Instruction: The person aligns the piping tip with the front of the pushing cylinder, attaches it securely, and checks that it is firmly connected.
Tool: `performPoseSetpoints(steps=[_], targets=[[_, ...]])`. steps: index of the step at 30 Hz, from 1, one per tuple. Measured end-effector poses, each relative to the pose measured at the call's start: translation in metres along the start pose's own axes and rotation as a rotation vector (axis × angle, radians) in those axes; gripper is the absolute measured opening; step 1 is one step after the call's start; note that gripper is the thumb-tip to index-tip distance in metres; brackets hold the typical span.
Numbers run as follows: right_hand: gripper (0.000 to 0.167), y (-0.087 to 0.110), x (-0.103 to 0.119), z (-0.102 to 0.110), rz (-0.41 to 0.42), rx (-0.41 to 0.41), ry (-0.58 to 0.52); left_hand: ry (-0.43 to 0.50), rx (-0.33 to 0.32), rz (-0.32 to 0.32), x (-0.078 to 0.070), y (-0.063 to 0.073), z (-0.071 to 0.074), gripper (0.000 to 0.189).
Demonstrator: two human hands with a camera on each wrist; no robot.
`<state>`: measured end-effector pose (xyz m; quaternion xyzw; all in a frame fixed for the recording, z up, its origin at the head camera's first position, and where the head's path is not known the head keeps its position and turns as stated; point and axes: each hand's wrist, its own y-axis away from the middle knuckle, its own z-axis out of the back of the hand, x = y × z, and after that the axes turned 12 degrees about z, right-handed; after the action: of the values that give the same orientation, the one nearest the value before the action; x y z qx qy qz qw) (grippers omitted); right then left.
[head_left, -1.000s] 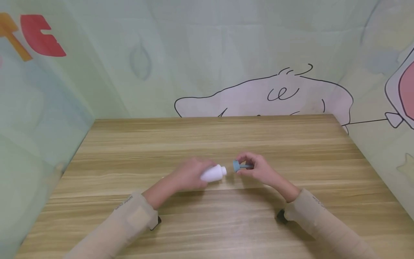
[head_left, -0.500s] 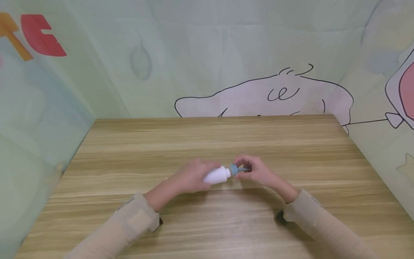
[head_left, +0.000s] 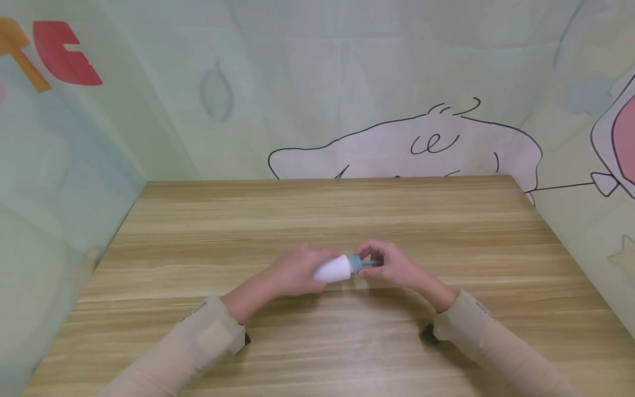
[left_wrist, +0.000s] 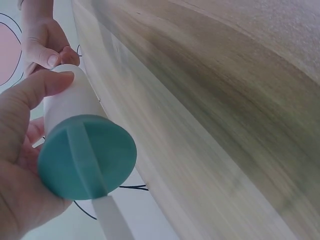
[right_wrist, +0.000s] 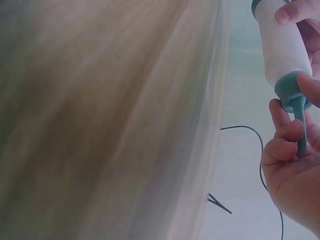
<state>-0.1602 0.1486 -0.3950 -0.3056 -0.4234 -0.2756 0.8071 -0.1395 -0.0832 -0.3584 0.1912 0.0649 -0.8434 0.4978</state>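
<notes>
Wood-grain bench [head_left: 317,342] is filling the near view, with 2 beige sleeves reaching forward over it. Just above its middle, the left hand [head_left: 292,270] is wrapping its grip around a white bottle [head_left: 333,269], holding it sideways so the neck faces right; the wrist view is showing its teal base [left_wrist: 86,156] against the palm. The right hand [head_left: 397,264] is pinching its grip on the stem of a blue-grey cap [head_left: 356,263], which is touching the bottle's neck, seemingly so the 2 parts line up. Behind them, a pale green cartoon backdrop [head_left: 347,82] is standing around the bench.
</notes>
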Motion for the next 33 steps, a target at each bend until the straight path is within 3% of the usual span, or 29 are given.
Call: performPoseSetpoints(steps=[20,33], targets=[[0.029,0.0012,-0.0004,-0.0024,-0.003,-0.005,0.003,0.030,0.020,-0.019,-0.0009,-0.0004,0.0004,0.057],[0.031,0.0022,0.0014,-0.0040,0.031,-0.023,0.084,0.083,0.067,0.016,0.0012,-0.0016,0.0011,0.057]])
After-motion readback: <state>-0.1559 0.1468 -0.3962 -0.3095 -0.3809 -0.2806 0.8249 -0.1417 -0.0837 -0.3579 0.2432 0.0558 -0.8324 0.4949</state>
